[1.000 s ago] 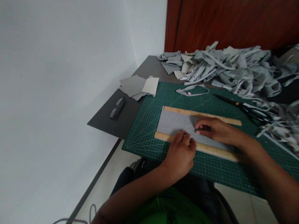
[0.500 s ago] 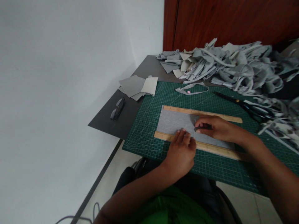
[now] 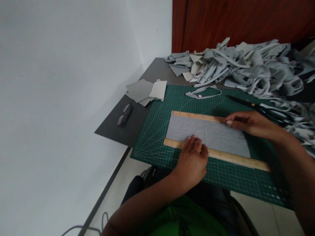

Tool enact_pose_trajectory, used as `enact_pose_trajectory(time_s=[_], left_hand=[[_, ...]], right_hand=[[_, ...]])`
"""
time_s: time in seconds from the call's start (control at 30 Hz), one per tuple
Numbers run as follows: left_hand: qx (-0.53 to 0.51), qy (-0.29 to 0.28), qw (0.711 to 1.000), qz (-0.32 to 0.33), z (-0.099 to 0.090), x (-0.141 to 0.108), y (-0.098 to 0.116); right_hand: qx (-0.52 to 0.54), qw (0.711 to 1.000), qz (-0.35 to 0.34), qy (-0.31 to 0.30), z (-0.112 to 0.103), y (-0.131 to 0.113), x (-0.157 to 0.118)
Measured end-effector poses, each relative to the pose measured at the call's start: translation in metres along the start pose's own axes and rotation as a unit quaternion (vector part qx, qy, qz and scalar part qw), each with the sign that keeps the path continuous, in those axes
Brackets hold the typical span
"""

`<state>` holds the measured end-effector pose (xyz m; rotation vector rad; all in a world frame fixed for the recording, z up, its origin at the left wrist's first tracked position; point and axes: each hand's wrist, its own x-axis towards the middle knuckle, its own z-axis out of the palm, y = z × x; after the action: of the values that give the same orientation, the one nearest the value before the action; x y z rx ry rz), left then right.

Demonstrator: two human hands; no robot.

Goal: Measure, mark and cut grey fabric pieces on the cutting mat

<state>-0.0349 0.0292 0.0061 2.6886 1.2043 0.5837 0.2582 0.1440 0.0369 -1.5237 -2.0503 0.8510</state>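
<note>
A piece of grey fabric (image 3: 189, 127) lies flat on the green cutting mat (image 3: 152, 127). Along its near edge runs a wooden ruler (image 3: 228, 155); my left hand (image 3: 193, 160) rests over it, fingers stretched flat across ruler and cloth. A second wooden ruler (image 3: 194, 115) lies along the fabric's far edge. My right hand (image 3: 248, 123) pinches this far ruler toward its right end, thumb on the near side; the fingers cover that end.
Black scissors (image 3: 253, 105) and a loop of grey fabric strip (image 3: 206, 97) lie behind the rulers. A heap of fabric scraps (image 3: 246, 65) fills the back right. Cut pieces (image 3: 140, 90) and eyeglasses (image 3: 125, 114) are at the left.
My right hand has moved from above the middle of the fabric, up and right, to the far ruler. My left hand stays on the near ruler.
</note>
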Motion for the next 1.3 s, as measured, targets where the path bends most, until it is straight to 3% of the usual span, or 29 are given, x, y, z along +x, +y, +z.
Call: enact_pose_trajectory(time_s=[0.23, 0.33, 0.4, 0.67, 1.0, 1.17, 1.23, 1.3], left_hand=[[-0.007, 0.022, 1.000, -0.007, 0.001, 0.002, 0.000], [-0.014, 0.029, 0.999, -0.006, 0.001, 0.003, -0.001], [-0.015, 0.041, 0.999, -0.005, 0.002, 0.003, -0.002], [-0.019, 0.093, 0.995, 0.023, 0.009, 0.008, -0.010], [-0.013, 0.095, 0.995, 0.038, 0.005, 0.011, -0.013], [-0.008, 0.094, 0.995, 0.038, 0.006, 0.012, -0.013], [-0.006, 0.095, 0.995, 0.036, 0.006, 0.012, -0.013], [-0.008, 0.099, 0.994, 0.037, 0.007, 0.012, -0.014]], right_hand=[[0.081, 0.991, 0.078, 0.079, -0.023, 0.005, -0.005], [0.088, 0.990, 0.093, 0.065, -0.027, 0.011, -0.005], [0.091, 0.991, 0.089, 0.046, -0.029, 0.014, -0.005], [0.108, 0.990, 0.062, 0.073, -0.042, 0.025, -0.006], [0.128, 0.969, 0.030, 0.210, -0.066, 0.037, -0.021], [0.193, 0.928, -0.007, 0.318, -0.077, 0.025, -0.029], [0.194, 0.913, -0.037, 0.357, -0.067, 0.010, -0.024], [0.167, 0.918, -0.064, 0.354, -0.045, -0.012, -0.014]])
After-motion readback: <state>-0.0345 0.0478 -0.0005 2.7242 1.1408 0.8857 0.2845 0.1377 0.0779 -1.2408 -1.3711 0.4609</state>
